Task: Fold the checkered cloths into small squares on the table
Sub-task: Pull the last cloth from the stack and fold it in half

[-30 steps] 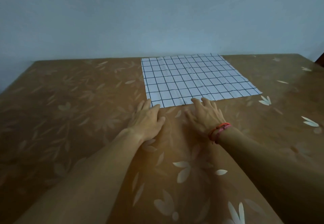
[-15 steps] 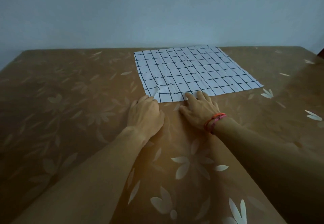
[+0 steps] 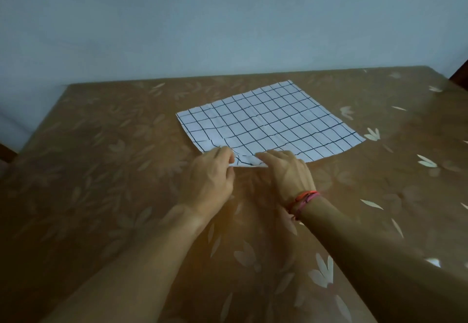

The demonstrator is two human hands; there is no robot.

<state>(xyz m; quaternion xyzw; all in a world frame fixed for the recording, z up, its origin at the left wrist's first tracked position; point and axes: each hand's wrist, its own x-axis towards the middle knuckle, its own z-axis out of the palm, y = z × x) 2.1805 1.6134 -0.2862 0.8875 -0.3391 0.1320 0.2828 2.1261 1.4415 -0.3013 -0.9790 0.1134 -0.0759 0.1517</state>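
One white checkered cloth [image 3: 268, 122] with dark grid lines lies spread flat on the brown table [image 3: 101, 170], turned at a slight angle. My left hand [image 3: 210, 181] pinches its near corner, fingers curled on the fabric, which bunches up slightly there. Just to the right, my right hand [image 3: 286, 173], with a red cord bracelet at the wrist, has its fingers closed on the same near edge. Both hands sit close together at the cloth's front corner.
A glossy brown covering with pale flower prints lies over the table. A plain light wall [image 3: 228, 19] rises behind the far edge. Dark wood pieces show at the far right [image 3: 459, 72] and far left [image 3: 6, 150] edges.
Both hands went from flat on the table to gripping the cloth's near edge. The cloth has been pulled closer and turned at an angle; the view shifted too.
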